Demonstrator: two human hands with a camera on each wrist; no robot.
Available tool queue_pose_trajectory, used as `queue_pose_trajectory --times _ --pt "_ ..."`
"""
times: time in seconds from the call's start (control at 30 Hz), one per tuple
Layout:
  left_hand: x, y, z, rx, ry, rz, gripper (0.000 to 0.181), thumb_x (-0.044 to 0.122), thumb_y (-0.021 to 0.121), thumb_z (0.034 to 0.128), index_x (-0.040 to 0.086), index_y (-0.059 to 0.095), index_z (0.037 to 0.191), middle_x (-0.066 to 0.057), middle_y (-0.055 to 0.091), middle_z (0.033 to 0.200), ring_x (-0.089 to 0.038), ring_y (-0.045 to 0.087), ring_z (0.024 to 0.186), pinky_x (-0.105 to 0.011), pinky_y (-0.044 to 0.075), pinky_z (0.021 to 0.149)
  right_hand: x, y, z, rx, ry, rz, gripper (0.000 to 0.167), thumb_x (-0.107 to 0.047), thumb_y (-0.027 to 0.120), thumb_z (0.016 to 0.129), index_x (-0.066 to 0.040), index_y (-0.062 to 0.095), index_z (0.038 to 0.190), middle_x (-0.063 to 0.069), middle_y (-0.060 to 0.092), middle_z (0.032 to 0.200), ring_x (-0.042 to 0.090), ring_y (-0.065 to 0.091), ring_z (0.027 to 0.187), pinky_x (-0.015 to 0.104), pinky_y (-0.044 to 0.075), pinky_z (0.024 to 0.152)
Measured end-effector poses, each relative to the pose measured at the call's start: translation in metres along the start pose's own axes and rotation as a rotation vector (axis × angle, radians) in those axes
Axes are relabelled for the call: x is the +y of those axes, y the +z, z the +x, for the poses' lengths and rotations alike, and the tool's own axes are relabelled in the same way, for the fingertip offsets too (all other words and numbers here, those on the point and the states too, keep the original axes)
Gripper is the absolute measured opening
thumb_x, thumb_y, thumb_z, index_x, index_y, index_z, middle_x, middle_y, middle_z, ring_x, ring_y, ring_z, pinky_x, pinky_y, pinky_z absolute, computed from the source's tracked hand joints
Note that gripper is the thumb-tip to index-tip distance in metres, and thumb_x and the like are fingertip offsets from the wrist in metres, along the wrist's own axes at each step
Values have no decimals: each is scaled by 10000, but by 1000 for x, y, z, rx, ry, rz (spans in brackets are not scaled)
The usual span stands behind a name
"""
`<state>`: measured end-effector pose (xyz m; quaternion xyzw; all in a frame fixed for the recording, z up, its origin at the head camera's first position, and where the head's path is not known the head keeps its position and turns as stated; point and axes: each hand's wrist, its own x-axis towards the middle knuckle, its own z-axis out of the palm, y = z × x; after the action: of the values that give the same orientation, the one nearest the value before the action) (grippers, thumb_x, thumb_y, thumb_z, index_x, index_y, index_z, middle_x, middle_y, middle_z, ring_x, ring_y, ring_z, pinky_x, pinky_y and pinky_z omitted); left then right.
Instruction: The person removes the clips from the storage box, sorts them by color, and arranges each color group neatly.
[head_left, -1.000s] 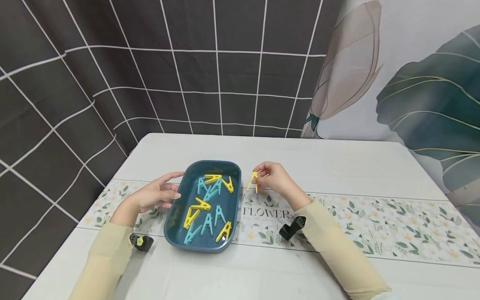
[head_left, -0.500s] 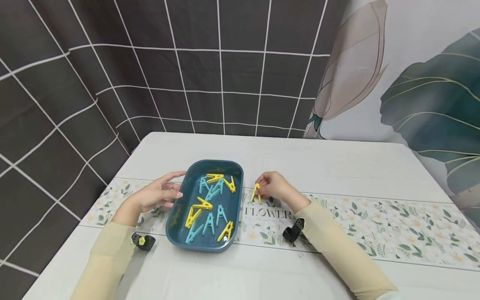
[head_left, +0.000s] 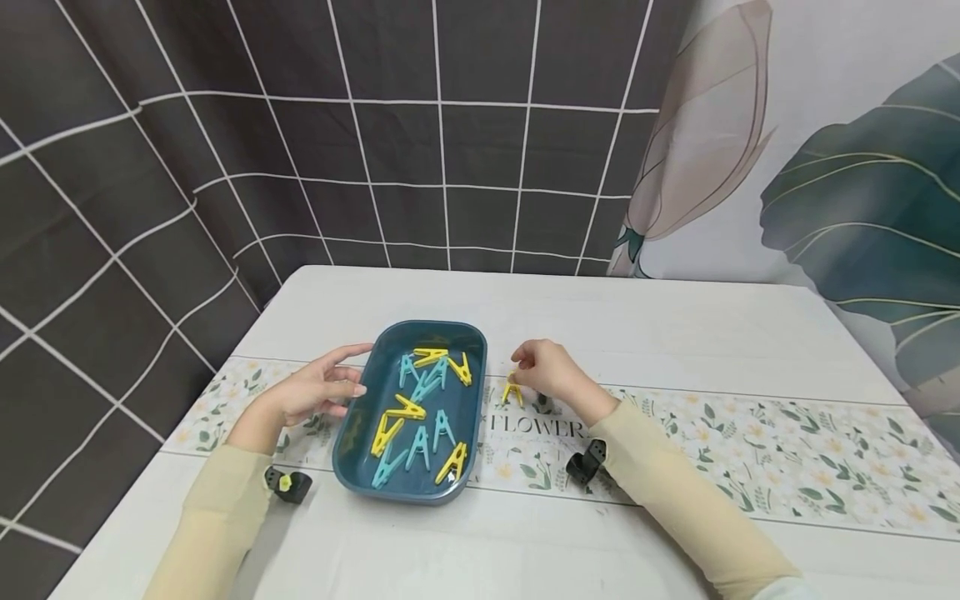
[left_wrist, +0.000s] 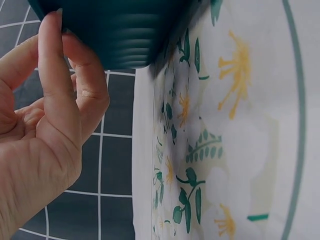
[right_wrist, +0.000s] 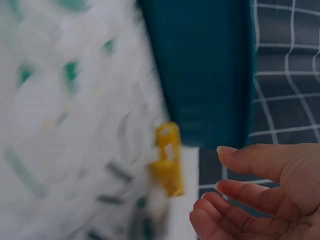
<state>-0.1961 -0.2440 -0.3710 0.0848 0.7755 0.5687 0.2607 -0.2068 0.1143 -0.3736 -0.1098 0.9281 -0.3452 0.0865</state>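
A dark teal plastic bin [head_left: 408, 492] stands on the table with several yellow and light-blue clothespins inside. My left hand [head_left: 307, 393] is at the bin's left side, its fingertips touching the wall; the left wrist view shows the hand [left_wrist: 55, 100] below the bin. To the right of the bin, a yellow clothespin [head_left: 512, 392] lies on the printed tablecloth. My right hand [head_left: 551, 369] hovers just above and beside it. In the right wrist view, thumb and fingers of that hand [right_wrist: 260, 190] are apart with nothing between them, and the clothespin [right_wrist: 169, 160] sits away from them.
The white table [head_left: 712, 325] carries a floral band with the word FLOWER printed on it. A dark gridded curtain [head_left: 390, 142] hangs behind and to the left. A leaf-patterned cloth [head_left: 697, 233] hangs at the back right.
My right hand lowered the yellow clothespin onto the tablecloth and let go of it, then rose slightly. The left hand kept its place beside the bin.
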Motion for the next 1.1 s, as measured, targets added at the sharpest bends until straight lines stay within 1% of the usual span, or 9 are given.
queue_pose_trajectory --times 0.17,0.3,0.4,0.47,0.57,0.67,0.77,1.0,1.1 --pt "-1 0 0 -5 2 -4 785 76 626 895 130 159 1523 -87 549 1104 -110 621 872 -272 571 661 -26 -7 -12 21 -132 -33 312 -99 703 838 26 636 1116 141 650 1005 247 600 919 379 520 822" --pt "-1 0 0 -8 5 -9 784 72 624 896 129 157 1523 -77 552 1090 -104 622 862 -274 571 661 -46 -9 -21 -32 -309 -68 334 -104 719 833 16 633 1133 138 655 1059 243 617 963 355 527 855" --pt "-1 0 0 -10 7 -15 787 70 625 895 128 156 1524 -72 551 1081 -101 622 851 -269 570 653 -58 -7 -24 -123 -459 -103 312 -98 728 824 3 653 1110 123 659 1070 233 623 963 315 532 846" --pt "0 0 0 -9 8 -16 787 69 625 895 128 155 1524 -74 549 1080 -101 621 849 -266 570 650 -65 -3 -24 -207 -534 -112 290 -82 730 819 -2 664 1090 107 661 1072 223 628 967 272 528 847" --pt "0 1 0 -7 9 -14 786 69 625 894 127 158 1523 -77 546 1083 -103 620 855 -270 570 655 -71 5 -21 -347 -606 -120 280 -51 730 812 -3 671 1082 98 663 1080 216 632 981 239 519 862" --pt "0 1 0 -5 7 -13 783 73 628 892 126 165 1521 -75 544 1081 -105 616 859 -276 570 661 -76 14 -18 -464 -619 -130 278 -33 731 807 -13 672 1078 93 665 1089 200 628 994 229 512 871" --pt "0 2 -1 -6 3 -12 785 76 631 889 121 166 1520 -70 547 1074 -103 615 853 -271 569 655 -79 21 -17 -545 -598 -167 260 -39 736 806 -37 677 1059 74 673 1068 166 619 978 212 505 856" --pt "1 2 -1 -4 4 -12 785 67 625 890 115 160 1521 -69 555 1076 -102 622 846 -264 571 645 -87 32 -12 -666 -491 -241 227 -28 762 775 -71 694 987 36 663 958 117 593 868 173 487 744" --pt "2 1 -1 -6 10 -15 787 70 626 891 118 158 1522 -75 551 1079 -101 620 846 -262 570 647 -89 38 -10 -684 -461 -320 225 -21 766 763 -87 705 969 -4 661 929 74 579 829 159 486 716"
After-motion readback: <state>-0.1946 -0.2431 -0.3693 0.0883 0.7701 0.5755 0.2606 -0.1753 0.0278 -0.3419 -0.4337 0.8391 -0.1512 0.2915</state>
